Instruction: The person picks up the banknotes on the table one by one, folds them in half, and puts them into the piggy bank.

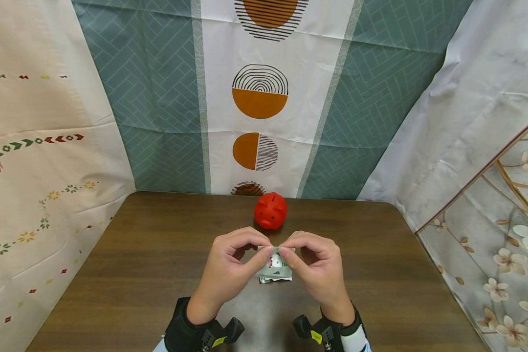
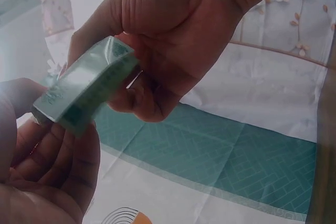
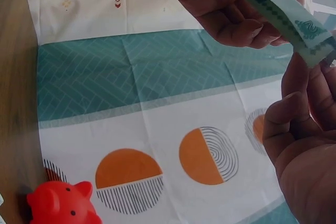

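A small pale green packet [image 1: 276, 270] with a cartoon print on its front hangs between the two hands, over the middle of the table. At its upper left edge, my left hand [image 1: 229, 264] pinches it between thumb and fingers. The right hand [image 1: 319, 266] pinches the same edge on the right, its thumb close to the left one. Both wrist views show the packet's other side, with green print and a fold or flap along it; whether it is torn anywhere I cannot tell. Beyond the hands stands a red piggy bank [image 1: 270, 210], touched by neither.
The brown wooden table [image 1: 149, 254] spreads out beneath both hands. A patterned teal and white curtain [image 1: 158, 98] hangs behind its far edge. More printed cloth [image 1: 48, 195] hangs on the left, and flowered cloth [image 1: 488, 254] on the right.
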A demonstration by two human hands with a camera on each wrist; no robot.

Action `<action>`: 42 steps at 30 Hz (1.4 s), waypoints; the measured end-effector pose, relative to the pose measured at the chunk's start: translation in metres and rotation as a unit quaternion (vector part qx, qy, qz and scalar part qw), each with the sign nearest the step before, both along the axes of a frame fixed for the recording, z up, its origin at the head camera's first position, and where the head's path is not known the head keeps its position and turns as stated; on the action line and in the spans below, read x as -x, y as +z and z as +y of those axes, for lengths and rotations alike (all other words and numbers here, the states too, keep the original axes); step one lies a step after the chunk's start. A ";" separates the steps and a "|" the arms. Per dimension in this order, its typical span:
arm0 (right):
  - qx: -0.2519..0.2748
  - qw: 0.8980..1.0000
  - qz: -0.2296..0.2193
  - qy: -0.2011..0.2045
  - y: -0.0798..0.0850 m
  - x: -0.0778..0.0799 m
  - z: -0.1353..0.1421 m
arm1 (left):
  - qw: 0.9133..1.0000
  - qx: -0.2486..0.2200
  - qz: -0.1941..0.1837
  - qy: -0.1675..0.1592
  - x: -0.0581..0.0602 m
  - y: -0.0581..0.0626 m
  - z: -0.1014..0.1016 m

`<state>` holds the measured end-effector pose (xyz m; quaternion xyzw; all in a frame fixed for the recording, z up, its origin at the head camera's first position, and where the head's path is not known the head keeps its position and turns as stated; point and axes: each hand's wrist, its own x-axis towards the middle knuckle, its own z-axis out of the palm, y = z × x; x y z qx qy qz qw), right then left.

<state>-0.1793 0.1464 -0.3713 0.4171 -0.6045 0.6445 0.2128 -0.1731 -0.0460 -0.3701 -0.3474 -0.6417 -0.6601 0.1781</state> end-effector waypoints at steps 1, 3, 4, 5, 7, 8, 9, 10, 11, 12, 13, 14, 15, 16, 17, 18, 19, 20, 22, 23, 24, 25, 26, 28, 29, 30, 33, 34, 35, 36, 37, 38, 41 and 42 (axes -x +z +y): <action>0.001 1.000 0.001 0.001 0.000 0.000 0.000 | 1.000 0.000 0.002 -0.002 0.000 0.000 0.000; 0.003 1.000 0.003 0.004 0.000 0.000 0.000 | 1.000 0.000 0.004 -0.004 0.000 0.000 0.000; 0.002 1.000 0.003 0.005 -0.001 0.000 0.000 | 1.000 0.000 0.006 -0.005 0.000 0.000 0.000; 0.002 1.000 0.001 0.005 0.000 0.000 -0.001 | 1.000 0.001 0.007 -0.006 0.000 0.000 0.001; 0.001 1.000 -0.001 0.003 0.000 0.000 -0.001 | 1.000 0.002 0.006 -0.005 0.000 0.000 0.001; 0.000 1.000 -0.002 0.003 0.000 -0.001 -0.001 | 1.000 0.002 0.005 -0.005 0.000 0.000 0.001; 0.000 1.000 -0.002 0.003 0.000 0.000 -0.001 | 1.000 0.002 0.005 -0.005 0.000 0.000 0.001; 0.000 1.000 -0.002 0.004 0.000 -0.001 -0.001 | 1.000 0.003 0.004 -0.003 0.000 0.000 0.001; 0.001 1.000 -0.001 0.005 0.000 0.000 -0.001 | 1.000 0.003 0.003 -0.002 0.000 0.000 0.001; 0.002 1.000 0.001 0.007 0.000 0.000 -0.002 | 1.000 0.003 0.003 -0.002 0.000 0.000 0.000; 0.003 1.000 0.004 0.010 0.000 0.000 -0.002 | 1.000 0.003 0.002 -0.002 -0.001 0.000 0.000; 0.005 1.000 0.006 0.013 -0.001 0.001 -0.002 | 1.000 0.004 0.001 -0.002 -0.001 0.000 0.000; 0.006 1.000 0.008 0.014 -0.001 0.001 -0.003 | 1.000 0.005 0.001 -0.002 -0.001 0.000 0.000; 0.007 1.000 0.009 0.015 0.000 0.001 -0.003 | 1.000 0.005 0.002 -0.001 -0.001 0.000 0.000; 0.007 1.000 0.011 0.016 0.000 0.001 -0.003 | 1.000 0.006 0.002 -0.001 -0.001 0.000 0.000; 0.007 1.000 0.011 0.015 0.000 0.001 -0.004 | 1.000 0.006 0.004 -0.002 -0.001 0.000 0.001; 0.006 1.000 0.011 0.014 -0.001 0.001 -0.004 | 1.000 0.006 0.006 -0.002 -0.001 0.000 0.001; 0.006 1.000 0.011 0.012 -0.001 0.000 -0.004 | 1.000 0.005 0.008 -0.002 -0.001 0.000 0.001; 0.004 1.000 0.011 0.009 -0.001 0.000 -0.004 | 1.000 0.004 0.013 -0.002 -0.001 0.000 0.001; 0.003 1.000 0.010 0.006 -0.001 0.000 -0.004 | 1.000 0.004 0.014 -0.002 -0.001 0.000 0.002; 0.002 1.000 0.010 0.005 -0.001 0.000 -0.005 | 1.000 0.005 0.015 0.000 -0.001 0.001 0.001; 0.001 1.000 0.009 0.004 -0.001 0.000 -0.005 | 1.000 0.005 0.016 0.001 -0.001 0.001 0.001; 0.001 1.000 0.008 0.003 -0.001 -0.001 -0.005 | 1.000 0.006 0.017 0.001 -0.001 0.001 0.001; 0.001 1.000 0.006 0.004 -0.001 -0.001 -0.005 | 1.000 0.007 0.020 0.002 -0.001 0.001 0.001; 0.001 1.000 0.005 0.006 -0.001 -0.001 -0.005 | 1.000 0.008 0.019 0.002 -0.002 0.001 0.001; 0.003 1.000 0.005 0.008 -0.001 -0.001 -0.005 | 1.000 0.008 0.021 0.003 -0.002 0.002 0.001; 0.013 1.000 0.005 0.011 -0.002 0.000 -0.004 | 1.000 0.003 0.022 0.004 -0.001 0.002 0.001; 0.017 1.000 0.003 0.012 -0.002 -0.001 -0.004 | 1.000 0.003 0.020 0.007 -0.001 0.002 0.001; 0.021 1.000 0.003 0.013 -0.002 -0.001 -0.003 | 1.000 0.002 0.019 0.009 -0.001 0.002 0.000; 0.025 1.000 0.003 0.014 -0.002 0.000 -0.002 | 1.000 0.000 0.019 0.011 -0.001 0.002 0.000; 0.027 1.000 0.001 0.015 -0.002 0.000 -0.002 | 1.000 -0.001 0.018 0.014 -0.001 0.002 0.000; 0.029 0.999 -0.002 0.015 -0.002 0.000 -0.001 | 1.000 -0.001 0.017 0.015 -0.001 0.002 -0.001; 0.030 0.999 -0.005 0.019 -0.002 0.000 0.000 | 1.000 -0.002 0.019 0.015 -0.001 0.002 -0.002; 0.029 0.999 -0.007 0.018 -0.002 0.000 0.000 | 1.000 -0.001 0.018 0.016 -0.001 0.002 -0.002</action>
